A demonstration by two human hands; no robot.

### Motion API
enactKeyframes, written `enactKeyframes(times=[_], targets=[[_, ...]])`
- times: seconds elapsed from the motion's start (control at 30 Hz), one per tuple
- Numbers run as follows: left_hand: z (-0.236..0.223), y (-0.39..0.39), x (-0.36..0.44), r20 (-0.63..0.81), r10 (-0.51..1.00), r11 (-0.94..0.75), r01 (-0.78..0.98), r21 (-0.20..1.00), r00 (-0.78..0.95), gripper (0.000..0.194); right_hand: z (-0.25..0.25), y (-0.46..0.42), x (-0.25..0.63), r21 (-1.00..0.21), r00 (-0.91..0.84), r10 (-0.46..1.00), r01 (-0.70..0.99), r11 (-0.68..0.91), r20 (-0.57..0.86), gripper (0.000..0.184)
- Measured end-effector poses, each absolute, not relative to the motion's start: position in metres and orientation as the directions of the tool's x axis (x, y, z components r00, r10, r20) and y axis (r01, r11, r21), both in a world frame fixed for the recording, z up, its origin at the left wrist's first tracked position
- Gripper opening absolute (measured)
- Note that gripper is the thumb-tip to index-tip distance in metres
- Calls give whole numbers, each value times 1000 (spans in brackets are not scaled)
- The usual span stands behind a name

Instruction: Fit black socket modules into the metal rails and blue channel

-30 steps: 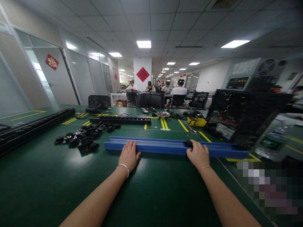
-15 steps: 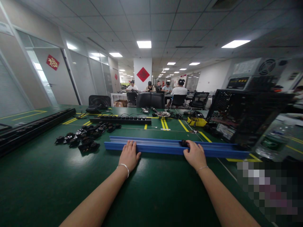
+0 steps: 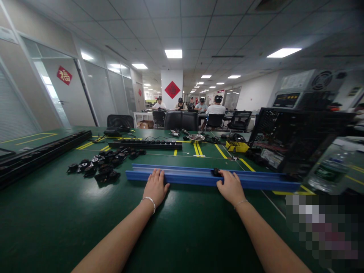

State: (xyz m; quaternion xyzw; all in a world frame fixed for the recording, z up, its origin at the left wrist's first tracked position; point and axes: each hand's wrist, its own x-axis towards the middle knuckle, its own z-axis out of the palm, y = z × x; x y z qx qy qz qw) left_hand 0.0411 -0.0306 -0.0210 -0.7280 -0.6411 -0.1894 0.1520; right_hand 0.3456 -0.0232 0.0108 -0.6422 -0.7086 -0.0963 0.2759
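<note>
A long blue channel rail (image 3: pixel 187 177) lies across the green table (image 3: pixel 57 220) in front of me. My left hand (image 3: pixel 155 187) rests on the rail's near edge towards its left end, fingers lying flat over it. My right hand (image 3: pixel 231 186) is at the rail further right, fingers curled onto a small black socket piece (image 3: pixel 216 172) that sits in the channel. A pile of several loose black socket pieces (image 3: pixel 102 167) lies left of the rail.
A black power strip (image 3: pixel 145 144) lies beyond the rail, a long black strip (image 3: pixel 42 153) along the left edge. An open computer case (image 3: pixel 295 140), a plastic bottle (image 3: pixel 327 168) and a yellow tray (image 3: pixel 236 146) stand right. People sit at a far table (image 3: pixel 199 108).
My right hand has slid the black socket piece leftward along the blue rail. My left hand has stayed in place on the rail.
</note>
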Motion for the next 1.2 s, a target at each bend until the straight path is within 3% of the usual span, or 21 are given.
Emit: enactKeyframes(times=[1.2], targets=[[-26, -28, 39, 523, 842, -172, 985, 25, 133, 55, 17, -30, 312, -258, -173, 908, 923, 284, 382, 52]])
